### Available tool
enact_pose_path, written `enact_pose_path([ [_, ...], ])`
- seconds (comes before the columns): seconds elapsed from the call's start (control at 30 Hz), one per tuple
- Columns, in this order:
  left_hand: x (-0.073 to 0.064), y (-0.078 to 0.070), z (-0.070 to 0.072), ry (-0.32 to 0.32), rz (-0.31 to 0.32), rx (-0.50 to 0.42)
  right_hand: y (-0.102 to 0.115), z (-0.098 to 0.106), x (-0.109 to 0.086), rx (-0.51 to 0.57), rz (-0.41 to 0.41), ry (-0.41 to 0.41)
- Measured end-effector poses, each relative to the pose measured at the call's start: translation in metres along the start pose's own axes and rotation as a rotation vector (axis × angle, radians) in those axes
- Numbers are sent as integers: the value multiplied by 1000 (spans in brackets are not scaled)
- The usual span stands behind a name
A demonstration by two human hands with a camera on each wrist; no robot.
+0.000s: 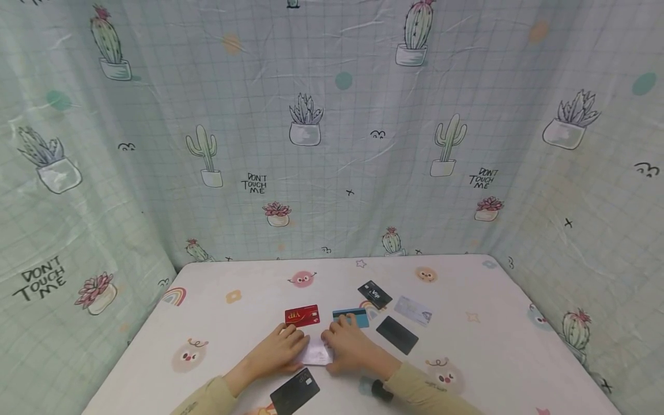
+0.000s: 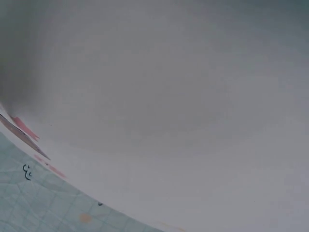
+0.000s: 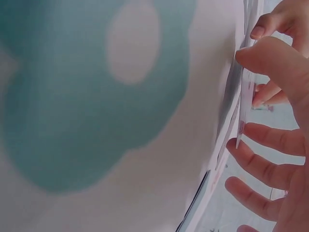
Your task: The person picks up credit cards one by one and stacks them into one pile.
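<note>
A thin, pale lilac flat piece [image 1: 315,353], card-like or a small sleeve, lies between the two hands low over the table. My left hand [image 1: 284,347] grips its left side, and my right hand [image 1: 353,347] grips the right. Seen edge-on in the right wrist view, the pale flat piece [image 3: 246,104] sits between the thumb and fingers of the right hand [image 3: 285,130], with the left hand [image 3: 289,24] beyond. Right fingertips overlap the blue card [image 1: 359,318] in the head view. A red VIP card [image 1: 302,315] lies just beyond the left fingers. The left wrist view shows no hand clearly.
Right of the hands lie a black VIP card [image 1: 375,294], a pale card [image 1: 413,310] and a plain dark card [image 1: 397,335]. Another black VIP card [image 1: 295,392] lies near the left forearm. A dark object [image 1: 381,391] shows under the right cuff. Patterned curtains [image 1: 332,173] surround the white table [image 1: 218,323].
</note>
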State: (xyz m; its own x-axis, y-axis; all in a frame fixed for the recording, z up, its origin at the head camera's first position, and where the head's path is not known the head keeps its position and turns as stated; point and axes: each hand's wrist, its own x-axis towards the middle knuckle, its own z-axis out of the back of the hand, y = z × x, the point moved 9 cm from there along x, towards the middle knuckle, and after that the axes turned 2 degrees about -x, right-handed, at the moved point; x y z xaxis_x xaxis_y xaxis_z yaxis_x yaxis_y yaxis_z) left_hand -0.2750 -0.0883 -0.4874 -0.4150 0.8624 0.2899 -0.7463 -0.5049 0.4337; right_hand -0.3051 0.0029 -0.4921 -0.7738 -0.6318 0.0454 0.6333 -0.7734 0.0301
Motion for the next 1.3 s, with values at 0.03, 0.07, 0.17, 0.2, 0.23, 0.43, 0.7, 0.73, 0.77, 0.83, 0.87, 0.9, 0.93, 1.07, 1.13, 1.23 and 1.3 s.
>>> enact_pose_path([
  [0.03, 0, 0, 0, 1, 3, -3, -1, 0, -1, 2, -3, 1],
  [0.07, 0, 0, 0, 1, 5, -9, -1, 0, -2, 6, -7, 1],
  [0.17, 1, -1, 0, 17, 12, -25, -4, -1, -4, 12, -22, -2],
  [0.2, 2, -1, 0, 27, 13, -30, -5, -1, -5, 15, -27, -4],
  [0.23, 2, -1, -1, 37, 14, -33, -6, 0, -5, 13, -32, -6],
  [0.43, 5, -1, 0, 58, 18, -40, -9, 5, -9, 29, -33, -39],
  [0.7, 9, -6, 5, 49, 18, -32, -14, 10, -17, 39, -7, -67],
  [0.73, 9, -6, 5, 51, 22, -36, -15, 10, -17, 43, -6, -70],
  [0.77, 9, -7, 5, 52, 24, -38, -15, 11, -18, 45, -6, -73],
  [0.83, 11, -8, 7, 53, 30, -39, -18, 11, -19, 55, -10, -75],
  [0.87, 12, -8, 8, 46, 33, -39, -19, 12, -20, 62, -6, -80],
  [0.9, 13, -9, 10, 39, 35, -39, -20, 12, -21, 66, -3, -83],
  [0.93, 14, -9, 11, 32, 38, -40, -21, 12, -22, 70, 4, -90],
  [1.07, 18, -10, 14, 22, 64, -51, -24, 16, -27, 70, 35, -135],
  [1.13, 19, -10, 14, 26, 78, -55, -26, 18, -30, 67, 43, -160],
  [1.23, 22, -10, 15, 31, 90, -58, -29, 21, -32, 68, 45, -181],
  [1.3, 23, -11, 16, 30, 96, -58, -30, 22, -33, 65, 40, -181],
])
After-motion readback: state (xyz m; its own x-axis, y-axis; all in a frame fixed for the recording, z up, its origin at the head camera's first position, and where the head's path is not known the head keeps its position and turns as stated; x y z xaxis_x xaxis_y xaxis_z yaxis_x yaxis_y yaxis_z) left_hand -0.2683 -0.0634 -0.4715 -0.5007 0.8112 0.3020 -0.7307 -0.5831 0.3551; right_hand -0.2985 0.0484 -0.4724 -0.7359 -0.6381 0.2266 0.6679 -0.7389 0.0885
